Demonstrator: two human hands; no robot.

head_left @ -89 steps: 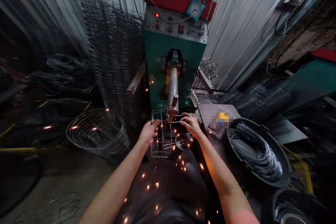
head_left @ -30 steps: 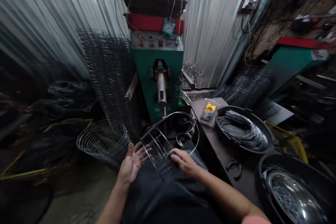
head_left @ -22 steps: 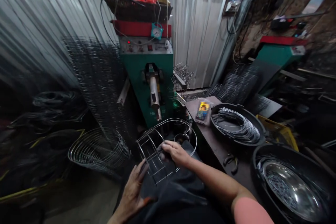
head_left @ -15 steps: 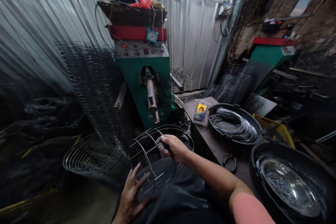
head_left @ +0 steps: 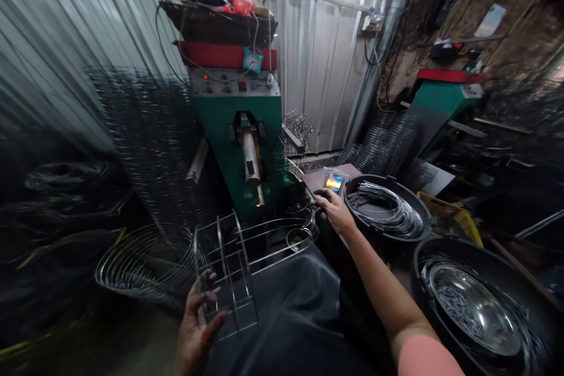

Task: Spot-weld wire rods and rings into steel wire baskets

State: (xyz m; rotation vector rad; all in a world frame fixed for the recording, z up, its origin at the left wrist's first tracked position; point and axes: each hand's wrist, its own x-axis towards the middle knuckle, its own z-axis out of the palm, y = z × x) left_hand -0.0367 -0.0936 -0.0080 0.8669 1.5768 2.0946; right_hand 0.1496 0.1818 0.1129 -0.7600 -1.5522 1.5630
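My left hand (head_left: 200, 311) is at the lower left, its fingers curled among the bars of a wire frame (head_left: 238, 282). The frame is an open cage of thin bright metal rods, tilted above the dark apron (head_left: 291, 299) on my lap. Further forward, my right hand (head_left: 332, 210) is away from the cage's near end, with its fingers bent together beside a thin dark rod. What lies between those fingers is hidden. Ahead stands a green machine (head_left: 220, 129) with a protruding metal arm (head_left: 251, 158).
Stacked wire racks (head_left: 145, 147) rise at the left, with wire rings (head_left: 132, 282) below them. At the right, a black pan (head_left: 425, 220) holds coiled wire; a steel bowl (head_left: 497, 323) of small metal pieces sits in another. A phone-like screen (head_left: 335, 183) lies on the bench.
My right hand has left the wire frame and moved forward and right. The frame has shifted left and turned, and my left hand's spread fingers have curled in among its bars.
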